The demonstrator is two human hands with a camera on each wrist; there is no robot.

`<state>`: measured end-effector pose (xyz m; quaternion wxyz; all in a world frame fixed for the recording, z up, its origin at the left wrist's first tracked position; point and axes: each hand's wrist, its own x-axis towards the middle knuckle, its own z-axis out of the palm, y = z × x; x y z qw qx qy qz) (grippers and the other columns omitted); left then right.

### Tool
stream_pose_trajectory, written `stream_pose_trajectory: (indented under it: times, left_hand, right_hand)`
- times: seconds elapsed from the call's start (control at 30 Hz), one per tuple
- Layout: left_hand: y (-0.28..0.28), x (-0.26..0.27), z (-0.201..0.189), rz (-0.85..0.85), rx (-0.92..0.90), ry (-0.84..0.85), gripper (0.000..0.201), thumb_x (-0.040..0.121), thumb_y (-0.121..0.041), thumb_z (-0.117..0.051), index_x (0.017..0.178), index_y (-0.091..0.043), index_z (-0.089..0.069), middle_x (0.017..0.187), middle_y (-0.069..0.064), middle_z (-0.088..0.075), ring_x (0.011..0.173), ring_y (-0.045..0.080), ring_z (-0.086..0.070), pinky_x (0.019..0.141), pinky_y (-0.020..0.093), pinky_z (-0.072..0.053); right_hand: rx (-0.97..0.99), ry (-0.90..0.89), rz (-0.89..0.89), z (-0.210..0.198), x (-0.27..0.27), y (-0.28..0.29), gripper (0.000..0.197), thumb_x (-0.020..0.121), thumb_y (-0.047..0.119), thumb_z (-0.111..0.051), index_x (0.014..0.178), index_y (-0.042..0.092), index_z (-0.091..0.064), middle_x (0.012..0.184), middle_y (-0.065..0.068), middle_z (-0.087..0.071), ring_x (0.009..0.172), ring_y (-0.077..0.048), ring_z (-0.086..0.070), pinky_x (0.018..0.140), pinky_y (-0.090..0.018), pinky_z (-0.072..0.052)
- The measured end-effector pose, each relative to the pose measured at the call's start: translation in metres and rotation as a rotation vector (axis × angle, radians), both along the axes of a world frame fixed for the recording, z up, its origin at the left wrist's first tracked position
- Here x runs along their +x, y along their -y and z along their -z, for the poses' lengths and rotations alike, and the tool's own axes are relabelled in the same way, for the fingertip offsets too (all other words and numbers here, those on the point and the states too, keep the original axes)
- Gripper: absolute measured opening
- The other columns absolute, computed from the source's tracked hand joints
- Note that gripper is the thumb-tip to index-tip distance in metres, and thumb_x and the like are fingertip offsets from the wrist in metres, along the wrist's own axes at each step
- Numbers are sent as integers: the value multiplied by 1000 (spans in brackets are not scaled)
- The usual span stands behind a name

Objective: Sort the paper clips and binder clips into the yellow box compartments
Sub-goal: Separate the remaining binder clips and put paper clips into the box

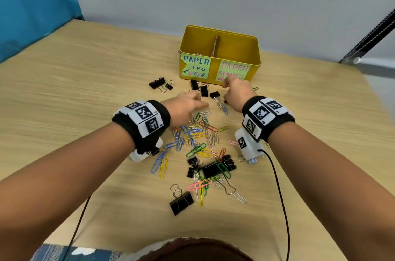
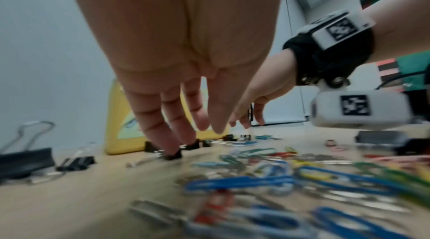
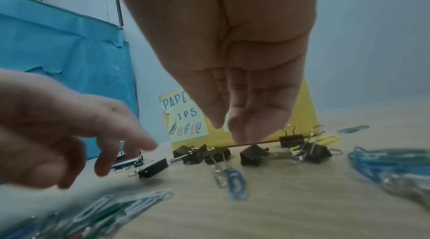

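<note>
The yellow box point(image 1: 255, 66) stands at the back of the wooden table, split by a cardboard divider point(image 1: 215, 45), with labels "PAPER CLIPS" on the left and "PAPER CLAMPS" on the right. Several small black binder clips point(image 1: 204, 90) lie just in front of it. A pile of coloured paper clips point(image 1: 198, 132) spreads toward me. My left hand point(image 1: 188, 106) hovers at the pile's far edge with straight fingers point(image 2: 177, 129) pointing down near a small clip point(image 2: 173, 156), holding nothing. My right hand point(image 1: 236, 94) hangs empty over a binder clip point(image 3: 252, 154), thumb and fingers close together.
A cluster of binder clips point(image 1: 213, 167) and one large binder clip point(image 1: 181, 203) lie nearer me, and two more point(image 1: 157, 82) sit left of the box. Blue cloth point(image 1: 32, 4) hangs at the left. Thin cables point(image 1: 282, 196) trail from both wrists.
</note>
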<state>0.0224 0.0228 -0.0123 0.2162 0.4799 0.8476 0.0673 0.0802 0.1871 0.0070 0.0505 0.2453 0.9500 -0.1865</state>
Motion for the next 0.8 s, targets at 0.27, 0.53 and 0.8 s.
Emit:
stream_pose_trajectory:
  times: [0.27,0.53,0.8]
  left_hand:
    - [34,26,-4,69,-89,69,51,91,0,-40,136,-22,-49,135,4,-46,123,22,-45,106,33,-39]
    - [33,62,-21,94,-84,242,32,80,-29,-69,110,-19,-61,71,-12,-50,63,4,-46,62,23,-38]
    - [31,71,-14,82,-143,184,15,80,-10,-62,93,-12,-70,61,-10,-51,61,11,-52,60,23,-45]
  right_hand:
    - [13,449,-373,-6,38,16,37,90,3,-38,114,20,-61,107,-2,-55,93,-19,-49,72,-24,-39]
    - [-50,525,-492,-14,74,54,34,75,36,-73,99,14,-64,81,0,-62,73,-18,-59,57,-25,-41]
    - [-35,347,-316,-24,89,35,26,79,7,-67,103,15,-64,89,-2,-59,79,-24,-58,71,-35,-52]
